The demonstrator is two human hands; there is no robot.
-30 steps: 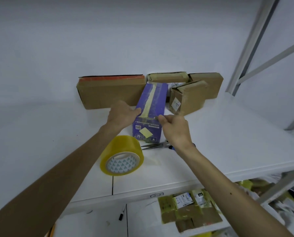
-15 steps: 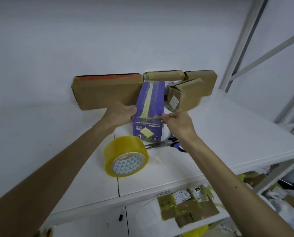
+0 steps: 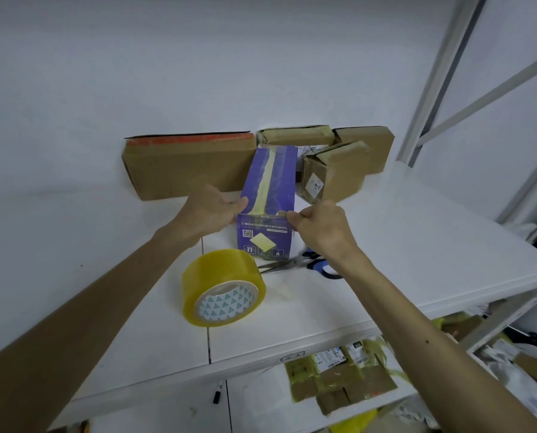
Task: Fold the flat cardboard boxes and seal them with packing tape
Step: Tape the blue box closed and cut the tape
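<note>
A long purple box (image 3: 268,195) lies on the white shelf top (image 3: 417,245), a strip of yellowish tape running along its upper face. My left hand (image 3: 212,209) grips its near left edge. At the near right corner my right hand (image 3: 318,228) pinches the box's top edge between thumb and fingers. A big roll of yellow packing tape (image 3: 223,287) rests on its side just in front of the box. Blue-handled scissors (image 3: 304,265) lie beside the roll, partly under my right wrist.
Sealed brown boxes line the back wall: a long one with an orange edge (image 3: 185,165), a small labelled one (image 3: 334,175), two more behind. A metal rack post (image 3: 439,79) rises at right. Taped parcels (image 3: 339,379) and a marker (image 3: 217,395) lie on the lower shelf.
My right hand slid from on top of the box's near edge to its right corner. The box stays in place, and the view has shifted slightly.
</note>
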